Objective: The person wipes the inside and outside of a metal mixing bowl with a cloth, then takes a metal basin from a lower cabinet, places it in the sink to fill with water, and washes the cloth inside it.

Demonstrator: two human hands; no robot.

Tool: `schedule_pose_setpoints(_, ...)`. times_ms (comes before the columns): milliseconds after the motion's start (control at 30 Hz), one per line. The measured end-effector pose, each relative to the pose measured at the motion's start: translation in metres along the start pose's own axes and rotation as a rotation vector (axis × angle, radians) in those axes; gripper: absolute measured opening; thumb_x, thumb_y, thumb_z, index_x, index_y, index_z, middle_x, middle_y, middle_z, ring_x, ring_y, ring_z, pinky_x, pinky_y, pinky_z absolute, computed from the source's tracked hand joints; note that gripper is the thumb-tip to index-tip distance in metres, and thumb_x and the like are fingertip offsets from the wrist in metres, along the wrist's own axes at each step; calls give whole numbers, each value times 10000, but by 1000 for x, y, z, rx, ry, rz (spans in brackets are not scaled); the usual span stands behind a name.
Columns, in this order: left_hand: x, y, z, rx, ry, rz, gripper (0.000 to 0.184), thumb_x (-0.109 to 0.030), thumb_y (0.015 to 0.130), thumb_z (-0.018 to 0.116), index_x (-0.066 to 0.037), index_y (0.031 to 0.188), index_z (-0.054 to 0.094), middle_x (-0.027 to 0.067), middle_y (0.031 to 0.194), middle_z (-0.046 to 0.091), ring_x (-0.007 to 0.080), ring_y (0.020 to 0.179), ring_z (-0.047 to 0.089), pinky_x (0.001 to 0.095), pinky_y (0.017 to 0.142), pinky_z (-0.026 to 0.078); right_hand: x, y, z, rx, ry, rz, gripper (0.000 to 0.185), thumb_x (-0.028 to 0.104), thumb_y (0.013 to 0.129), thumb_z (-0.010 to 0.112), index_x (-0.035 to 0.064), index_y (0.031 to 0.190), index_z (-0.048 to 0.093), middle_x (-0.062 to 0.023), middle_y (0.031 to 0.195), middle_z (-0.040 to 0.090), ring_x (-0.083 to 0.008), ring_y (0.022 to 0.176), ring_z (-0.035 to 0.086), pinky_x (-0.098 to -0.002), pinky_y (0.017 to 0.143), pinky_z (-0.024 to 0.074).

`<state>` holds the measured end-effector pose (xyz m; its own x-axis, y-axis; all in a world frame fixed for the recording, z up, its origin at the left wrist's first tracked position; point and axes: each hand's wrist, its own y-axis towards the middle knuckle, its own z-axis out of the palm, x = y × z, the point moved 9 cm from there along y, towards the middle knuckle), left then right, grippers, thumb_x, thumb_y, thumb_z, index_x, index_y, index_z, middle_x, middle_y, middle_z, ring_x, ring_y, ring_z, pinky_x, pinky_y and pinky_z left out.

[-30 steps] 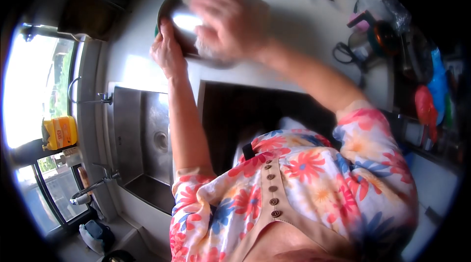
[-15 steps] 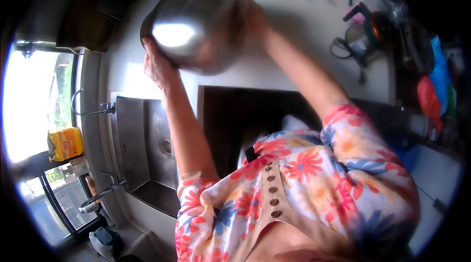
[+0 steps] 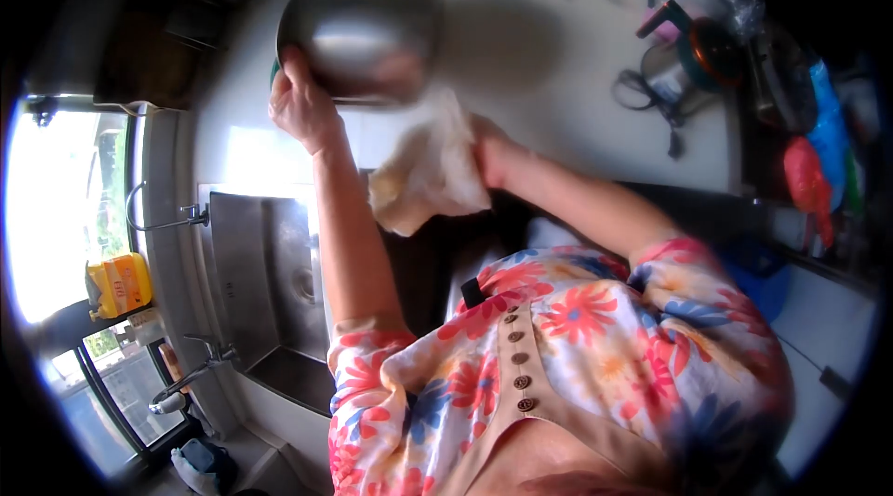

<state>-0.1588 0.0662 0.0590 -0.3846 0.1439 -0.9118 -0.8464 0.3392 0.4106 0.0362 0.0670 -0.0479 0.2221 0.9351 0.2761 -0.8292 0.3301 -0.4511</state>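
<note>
In the head view, the left hand (image 3: pixel 305 113) grips a shiny metal vessel (image 3: pixel 367 36) by its edge, above the pale worktop (image 3: pixel 605 96). The right hand (image 3: pixel 495 156) has just drawn back from the vessel toward the shirt (image 3: pixel 577 310), holding a crumpled cloth (image 3: pixel 430 171), so rubbing looks paused.

The left forearm (image 3: pixel 352 236) reached straight out, its bare hand (image 3: pixel 305 110) gripping the metal bowl (image 3: pixel 372 26) at the edge, thumb on its outside. The right forearm (image 3: pixel 586 203) slanted inward, its hand (image 3: pixel 495 157) apart from the bowl, fingers mostly hidden.
</note>
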Motion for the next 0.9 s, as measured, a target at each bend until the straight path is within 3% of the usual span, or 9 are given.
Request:
schedule_pose_setpoints(67,-21,-10,9,14,127,120,316,-332,828,556,-46,738,657,15,565,580,95,524,490,263,501,394,-12,8,-43,252,145,66,359,346,859,447,34,1015,534,-109,996,572,-222,913,549,-379,849,436)
schedule_pose_setpoints(133,-29,-18,22,94,202,165,332,-338,825,560,-59,658,628,14,553,575,108,499,488,274,474,393,-9,-6,-58,299,156,46,373,356,855,454,34,1027,529,-108,994,572,-223,918,548,-383,850,436)
schedule_pose_setpoints(200,-43,-27,37,138,331,296,354,-329,801,584,-90,547,527,36,513,523,121,455,479,288,437,378,-2,-23,-68,206,121,-3,378,367,855,457,41,1032,529,-100,987,575,-216,913,549,-378,841,440)
schedule_pose_setpoints(300,-65,-49,59,184,487,531,350,-298,756,616,-87,532,449,35,545,505,179,444,485,309,446,389,-2,-37,-86,164,169,20,383,381,855,460,53,1039,528,-88,981,576,-206,904,550,-373,827,445)
schedule_pose_setpoints(400,-86,-76,73,208,495,808,311,-265,756,605,-83,547,465,40,547,508,205,461,493,308,450,396,-3,-48,-99,155,209,57,382,400,853,468,64,1019,542,-76,960,584,-196,883,554,-366,807,449)
schedule_pose_setpoints(433,-92,-87,77,251,448,844,353,-267,722,661,-46,567,433,92,576,450,263,508,473,325,481,393,-3,-52,-99,152,216,67,382,403,851,472,64,1012,546,-77,954,586,-196,878,556,-364,804,449)
schedule_pose_setpoints(600,-82,-145,90,553,484,914,240,-202,537,698,-97,608,494,20,609,496,189,565,503,298,558,363,-1,-74,-101,33,154,6,379,408,836,501,67,994,556,-71,936,593,-201,855,564,-361,790,452)
schedule_pose_setpoints(733,-72,-168,85,630,386,874,243,-196,519,695,-106,633,500,7,635,497,187,611,506,324,628,372,-31,-63,-140,-64,167,137,383,405,851,474,63,1006,550,-75,944,592,-207,864,565,-356,802,451)
schedule_pose_setpoints(900,-80,-168,83,687,518,779,319,-189,576,701,-88,840,554,65,871,544,235,861,528,350,839,366,-42,-67,-127,-7,79,177,394,389,870,440,48,1050,524,-79,991,583,-207,907,556,-368,828,438)
